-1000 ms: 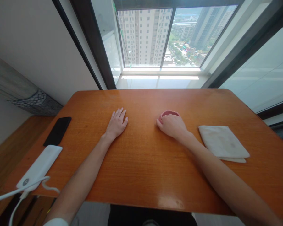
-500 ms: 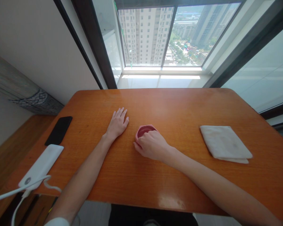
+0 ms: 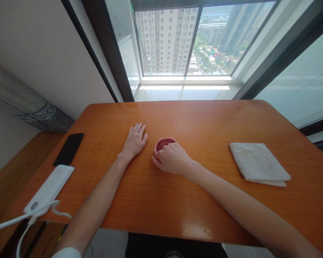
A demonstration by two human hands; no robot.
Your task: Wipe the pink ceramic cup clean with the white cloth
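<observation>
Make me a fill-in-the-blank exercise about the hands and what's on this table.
The left hand lies flat on the orange wooden table, palm facing ____.
The right hand holds a cup whose outer colour is ____.
A folded white cloth lies to the ____ of the cup.

Missing words: down; pink; right.

Right hand (image 3: 172, 157) on cup (image 3: 163, 144); phone (image 3: 68, 149) far left; folded cloth (image 3: 259, 164) right
</observation>
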